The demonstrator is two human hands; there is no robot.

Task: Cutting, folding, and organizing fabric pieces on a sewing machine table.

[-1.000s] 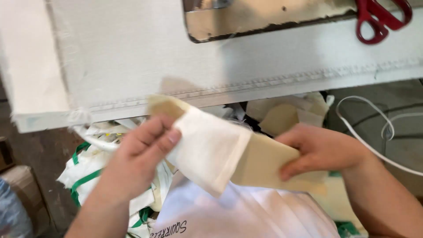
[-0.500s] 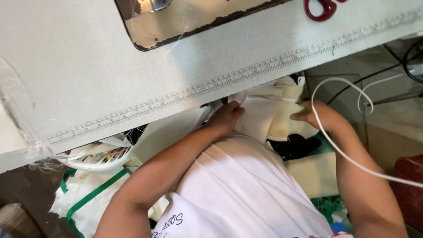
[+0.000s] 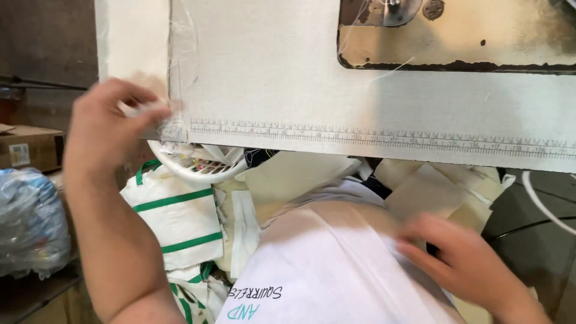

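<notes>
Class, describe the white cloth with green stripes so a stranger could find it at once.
Start at the white table with a ruler strip along its near edge. Below its left corner, under the raised left hand, hangs the white cloth with green stripes. The pieces to its right are plain cream; only this one has green bands.

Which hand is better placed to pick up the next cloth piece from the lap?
Probably the right hand: it lies low on the lap beside the beige cloth pieces. The left hand is raised at the table edge, away from them.
</notes>
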